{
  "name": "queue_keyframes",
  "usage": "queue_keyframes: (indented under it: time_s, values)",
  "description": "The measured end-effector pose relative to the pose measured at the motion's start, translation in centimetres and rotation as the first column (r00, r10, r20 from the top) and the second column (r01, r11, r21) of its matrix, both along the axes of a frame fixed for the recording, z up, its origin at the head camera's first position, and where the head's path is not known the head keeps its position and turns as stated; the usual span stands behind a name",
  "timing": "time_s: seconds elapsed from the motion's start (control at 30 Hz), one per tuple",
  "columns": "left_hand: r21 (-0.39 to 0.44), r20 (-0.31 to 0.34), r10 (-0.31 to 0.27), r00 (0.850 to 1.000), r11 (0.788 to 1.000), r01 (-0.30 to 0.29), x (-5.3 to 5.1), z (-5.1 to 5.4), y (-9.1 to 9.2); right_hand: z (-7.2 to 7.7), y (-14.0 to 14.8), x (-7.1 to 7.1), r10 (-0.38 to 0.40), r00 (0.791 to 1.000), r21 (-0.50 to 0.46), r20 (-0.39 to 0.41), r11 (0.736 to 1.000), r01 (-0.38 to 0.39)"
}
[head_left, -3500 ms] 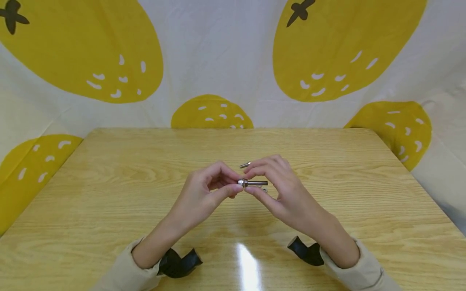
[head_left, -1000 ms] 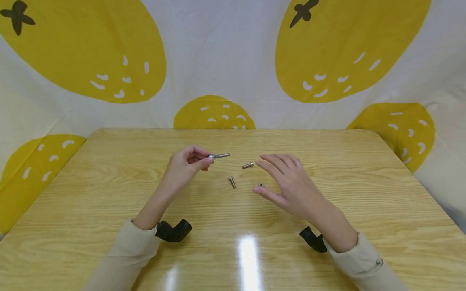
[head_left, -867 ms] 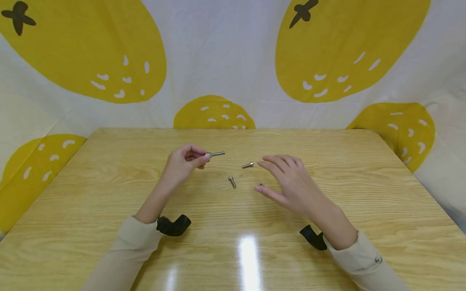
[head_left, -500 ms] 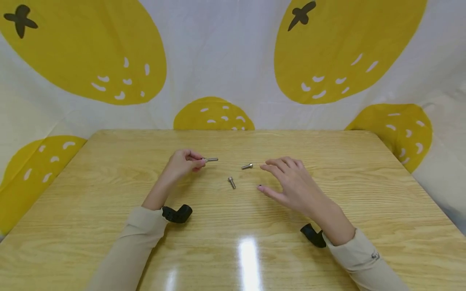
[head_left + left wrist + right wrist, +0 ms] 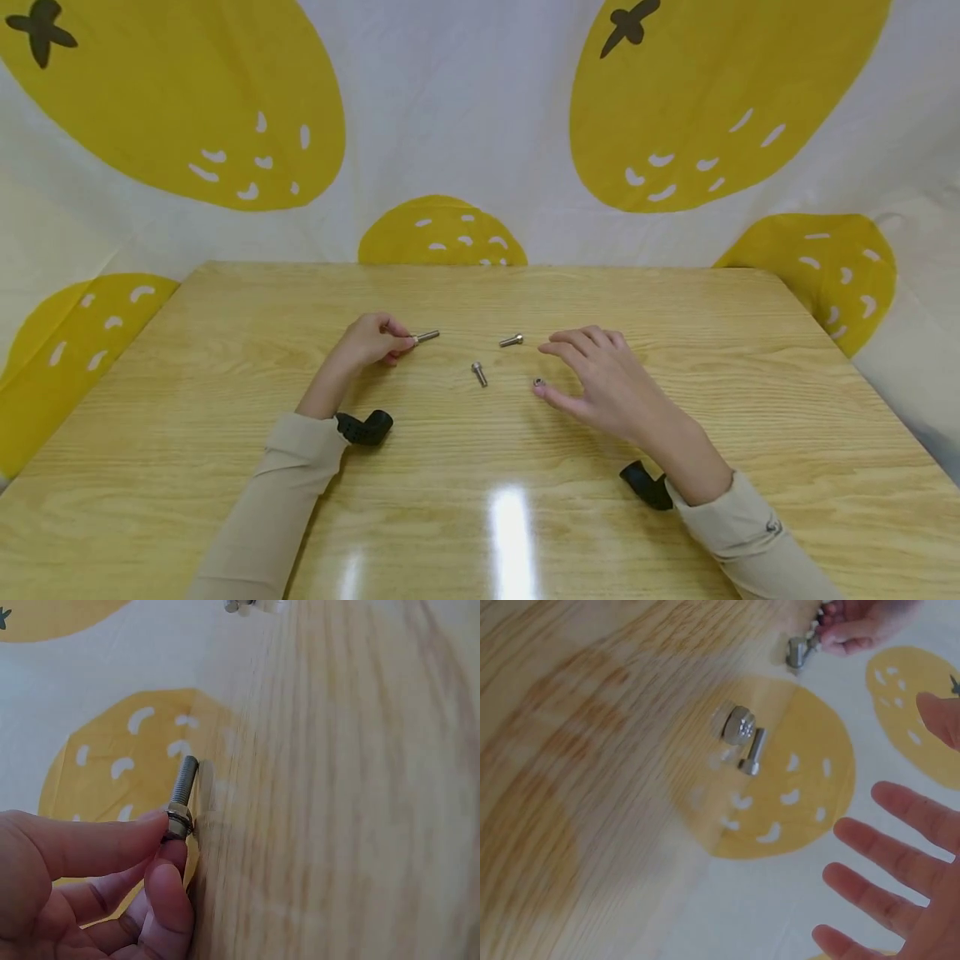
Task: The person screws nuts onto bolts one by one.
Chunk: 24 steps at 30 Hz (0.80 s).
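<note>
Low over the left part of the table, my left hand [image 5: 367, 340] pinches a metal bolt [image 5: 427, 336] between thumb and fingers. The left wrist view shows its bare threaded shank [image 5: 184, 780] pointing away from the fingertips, with ring-shaped pieces [image 5: 179, 816] around the gripped end. My right hand [image 5: 603, 379] hovers with spread fingers and holds nothing. Beside its thumb tip is a small round metal piece [image 5: 538, 382], a nut or a screw head. Left of that hand lies a short socket-head screw [image 5: 512, 340]; a second screw [image 5: 479, 374] lies nearer the table's middle.
The wooden table [image 5: 675, 317] ends at the back against a white curtain [image 5: 450, 108] with yellow fruit shapes. Black curved mounts, the left mount [image 5: 365, 427] and the right mount [image 5: 647, 486], stick out at the wrists. Glare marks the front of the table.
Earlier both hands met on the bolt at the middle. Since then the right hand has come off it, while the left has carried the bolt leftward and, lately, lowered it toward the table.
</note>
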<state>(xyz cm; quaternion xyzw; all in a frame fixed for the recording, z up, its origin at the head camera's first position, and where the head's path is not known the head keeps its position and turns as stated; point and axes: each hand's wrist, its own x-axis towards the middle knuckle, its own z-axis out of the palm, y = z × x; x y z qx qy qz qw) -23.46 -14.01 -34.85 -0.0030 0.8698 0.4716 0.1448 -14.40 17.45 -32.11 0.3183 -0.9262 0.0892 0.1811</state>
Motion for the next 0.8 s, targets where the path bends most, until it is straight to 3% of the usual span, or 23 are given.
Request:
queue_keyframes:
  time_s: [0.3, 0.5, 0.67, 0.8]
  values:
    - [0.008, 0.007, -0.021, 1.0, 1.0, 0.021, 0.1, 0.7, -0.1, 0.1, 0.0, 0.1, -0.011, 1.0, -0.005, 0.013, 1.0, 0.011]
    - [-0.056, -0.092, -0.082, 0.992, 0.995, 0.077, 0.4, 1.7, 0.6, 0.1, -0.1, 0.0, -0.006, 1.0, -0.01, 0.026, 1.0, 0.006]
    - [-0.127, -0.211, -0.207, 0.955, 0.975, 0.183, 1.1, 2.3, 2.4, 0.1, -0.2, 0.0, -0.001, 0.999, -0.014, 0.042, 1.0, 0.001]
    - [-0.155, -0.235, -0.297, 0.925, 0.951, 0.266, 1.8, 2.1, 4.2, 0.0, -0.3, -0.1, 0.003, 0.999, -0.023, 0.042, 1.0, -0.002]
